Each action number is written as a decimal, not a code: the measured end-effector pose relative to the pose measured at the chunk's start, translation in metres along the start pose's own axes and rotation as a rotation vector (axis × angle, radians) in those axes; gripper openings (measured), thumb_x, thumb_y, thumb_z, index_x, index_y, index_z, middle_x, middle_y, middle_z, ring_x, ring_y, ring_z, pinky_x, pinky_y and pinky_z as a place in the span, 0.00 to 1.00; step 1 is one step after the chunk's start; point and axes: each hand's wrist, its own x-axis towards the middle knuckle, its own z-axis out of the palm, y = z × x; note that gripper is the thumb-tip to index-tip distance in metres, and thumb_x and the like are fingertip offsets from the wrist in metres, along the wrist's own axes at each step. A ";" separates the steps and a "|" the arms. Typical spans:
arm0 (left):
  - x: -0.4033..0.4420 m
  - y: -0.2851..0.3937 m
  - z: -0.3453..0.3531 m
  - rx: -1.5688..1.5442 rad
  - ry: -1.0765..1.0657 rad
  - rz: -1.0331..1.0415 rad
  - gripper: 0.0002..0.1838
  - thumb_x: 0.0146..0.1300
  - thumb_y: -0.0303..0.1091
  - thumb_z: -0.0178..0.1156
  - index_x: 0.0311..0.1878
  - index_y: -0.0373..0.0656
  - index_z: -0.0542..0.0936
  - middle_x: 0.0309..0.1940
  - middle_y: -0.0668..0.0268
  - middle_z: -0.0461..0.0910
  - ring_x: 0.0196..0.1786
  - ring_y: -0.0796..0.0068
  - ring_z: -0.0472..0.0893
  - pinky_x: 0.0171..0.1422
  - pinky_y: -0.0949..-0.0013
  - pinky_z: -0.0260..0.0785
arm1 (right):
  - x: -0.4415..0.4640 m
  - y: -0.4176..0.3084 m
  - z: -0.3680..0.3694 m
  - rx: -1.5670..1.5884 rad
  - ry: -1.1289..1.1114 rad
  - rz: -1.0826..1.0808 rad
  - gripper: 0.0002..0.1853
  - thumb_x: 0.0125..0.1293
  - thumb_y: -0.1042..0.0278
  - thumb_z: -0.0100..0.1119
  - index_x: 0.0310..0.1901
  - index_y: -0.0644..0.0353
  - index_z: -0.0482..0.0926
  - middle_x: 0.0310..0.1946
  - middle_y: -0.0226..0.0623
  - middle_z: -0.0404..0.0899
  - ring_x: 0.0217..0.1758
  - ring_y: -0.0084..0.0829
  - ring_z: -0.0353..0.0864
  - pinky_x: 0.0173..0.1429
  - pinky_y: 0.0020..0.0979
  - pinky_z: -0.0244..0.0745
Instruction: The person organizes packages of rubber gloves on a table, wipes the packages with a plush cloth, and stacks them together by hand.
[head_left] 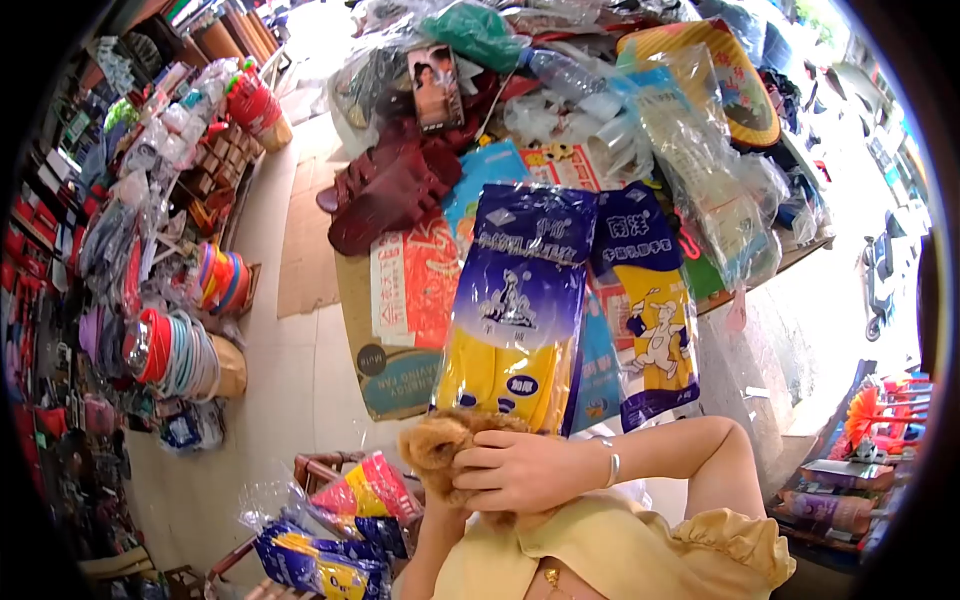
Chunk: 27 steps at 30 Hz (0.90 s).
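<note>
My right hand (pixel 525 468), with a bangle on the wrist, lies across a brown furry plush thing (pixel 432 445) with its fingers curled over it. The plush is held close to my chest, and its exact kind cannot be made out. My left forearm (pixel 428 540) rises from below to the plush, which hides the fingers of that hand. Just beyond the plush lies a blue plastic packet of yellow rubber gloves (pixel 515 310). A second glove packet (pixel 655 320) sits to its right.
Dark red sandals (pixel 390 190), a patterned box (pixel 435 88) and plastic-wrapped goods (pixel 700 170) crowd the table. Glove packets (pixel 325 560) rest on a chair at lower left; fingertips or toes (pixel 275 592) show at the bottom edge. Goods, including coiled hose (pixel 190 355), line the left.
</note>
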 end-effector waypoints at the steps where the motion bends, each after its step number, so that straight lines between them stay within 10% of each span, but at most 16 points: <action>1: -0.008 0.007 0.006 -0.126 0.003 -0.088 0.32 0.61 0.20 0.59 0.68 0.45 0.63 0.60 0.66 0.71 0.63 0.70 0.73 0.65 0.66 0.70 | -0.004 0.006 0.001 -0.041 -0.010 0.015 0.16 0.55 0.64 0.56 0.46 0.54 0.78 0.50 0.34 0.75 0.60 0.38 0.71 0.62 0.41 0.67; 10: -0.005 0.040 0.048 -0.205 0.153 -0.099 0.25 0.64 0.20 0.55 0.64 0.37 0.67 0.56 0.60 0.77 0.58 0.65 0.78 0.64 0.62 0.72 | -0.056 0.091 -0.082 -0.415 0.389 0.545 0.14 0.46 0.75 0.63 0.38 0.52 0.83 0.47 0.29 0.82 0.55 0.40 0.75 0.59 0.40 0.68; 19: -0.002 0.037 0.034 -0.206 0.071 -0.088 0.31 0.62 0.15 0.52 0.69 0.42 0.60 0.59 0.59 0.73 0.59 0.65 0.77 0.65 0.61 0.71 | -0.051 0.006 -0.045 0.095 0.160 0.085 0.14 0.56 0.66 0.59 0.45 0.50 0.81 0.51 0.35 0.78 0.58 0.43 0.74 0.59 0.46 0.68; 23: 0.000 0.067 0.047 0.050 0.049 0.148 0.37 0.58 0.19 0.55 0.72 0.43 0.56 0.64 0.56 0.67 0.63 0.64 0.72 0.67 0.61 0.67 | -0.092 0.039 -0.118 -0.464 0.523 0.456 0.12 0.48 0.76 0.57 0.35 0.53 0.83 0.42 0.35 0.83 0.52 0.43 0.77 0.59 0.42 0.70; 27: 0.028 0.093 0.027 0.590 0.053 0.401 0.33 0.60 0.21 0.56 0.70 0.42 0.61 0.66 0.56 0.65 0.65 0.65 0.70 0.65 0.63 0.68 | -0.125 0.061 -0.137 -0.744 0.359 0.775 0.19 0.49 0.79 0.57 0.46 0.58 0.81 0.51 0.39 0.79 0.61 0.47 0.71 0.66 0.46 0.63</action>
